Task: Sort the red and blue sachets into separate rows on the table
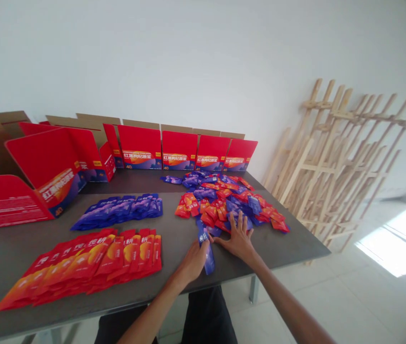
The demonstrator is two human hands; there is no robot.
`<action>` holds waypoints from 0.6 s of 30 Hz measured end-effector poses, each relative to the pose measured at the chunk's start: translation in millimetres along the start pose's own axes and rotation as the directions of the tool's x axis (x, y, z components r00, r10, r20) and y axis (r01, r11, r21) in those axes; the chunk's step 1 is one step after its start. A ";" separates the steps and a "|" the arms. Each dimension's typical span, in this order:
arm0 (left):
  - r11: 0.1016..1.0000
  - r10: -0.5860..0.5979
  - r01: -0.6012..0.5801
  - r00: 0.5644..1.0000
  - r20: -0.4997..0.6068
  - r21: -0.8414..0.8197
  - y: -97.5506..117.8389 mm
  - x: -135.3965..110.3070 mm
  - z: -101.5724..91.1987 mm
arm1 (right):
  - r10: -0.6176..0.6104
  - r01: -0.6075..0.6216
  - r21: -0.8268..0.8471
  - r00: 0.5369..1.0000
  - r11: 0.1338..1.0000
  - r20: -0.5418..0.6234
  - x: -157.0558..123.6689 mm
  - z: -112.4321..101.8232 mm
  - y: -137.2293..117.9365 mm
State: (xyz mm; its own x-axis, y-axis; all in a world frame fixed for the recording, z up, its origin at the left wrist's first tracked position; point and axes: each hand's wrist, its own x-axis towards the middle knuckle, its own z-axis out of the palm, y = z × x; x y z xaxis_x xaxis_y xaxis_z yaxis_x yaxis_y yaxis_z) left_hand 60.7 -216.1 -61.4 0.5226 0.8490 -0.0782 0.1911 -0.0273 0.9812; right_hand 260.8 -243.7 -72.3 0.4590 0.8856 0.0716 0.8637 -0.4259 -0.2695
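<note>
My left hand (194, 260) is closed on a slim purple sachet (209, 260) that stretches above and below its fingers near the table's front edge. To the right, my right hand (239, 240) has its fingers spread over the near side of a mixed pile of sachets. Orange-red sachets (217, 211) and purple sachets (254, 204) lie jumbled in that pile. On the left are two overlapping rows: purple sachets (117, 210) behind and orange-red sachets (81, 260) in front.
Red printed cartons (179, 150) with raised flaps line the back of the grey table (174, 248). A larger open carton (20, 200) stands at the far left. Wooden easels (326, 162) lean by the white wall on the right, beyond the table edge.
</note>
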 end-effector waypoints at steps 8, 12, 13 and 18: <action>0.997 0.055 -0.062 0.987 -0.153 -0.042 -3.1 -4.6 7.1 | 0.003 -0.003 0.009 1.000 1.000 -0.014 39.1 14.4 -39.7; 0.996 0.044 -0.056 0.984 -0.172 -0.070 -3.6 -10.8 8.4 | 0.004 -0.004 0.001 1.000 1.000 -0.002 73.9 19.7 -54.2; 0.996 0.040 -0.053 0.984 -0.175 -0.073 -3.6 -11.6 8.8 | 0.005 -0.005 0.000 1.000 1.000 -0.008 82.9 21.1 -58.4; 0.997 0.038 -0.049 0.983 -0.178 -0.057 -2.9 -14.9 10.2 | 0.025 -0.025 -0.009 0.999 1.000 -0.040 122.5 26.8 -79.8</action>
State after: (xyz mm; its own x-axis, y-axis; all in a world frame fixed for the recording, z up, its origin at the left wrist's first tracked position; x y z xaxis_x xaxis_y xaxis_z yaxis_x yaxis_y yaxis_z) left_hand 60.8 -234.1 -64.9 0.3733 0.9277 -0.0082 0.1177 -0.0385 0.9923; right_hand 242.5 -96.3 -67.8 0.4882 0.8666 0.1030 0.8538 -0.4498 -0.2623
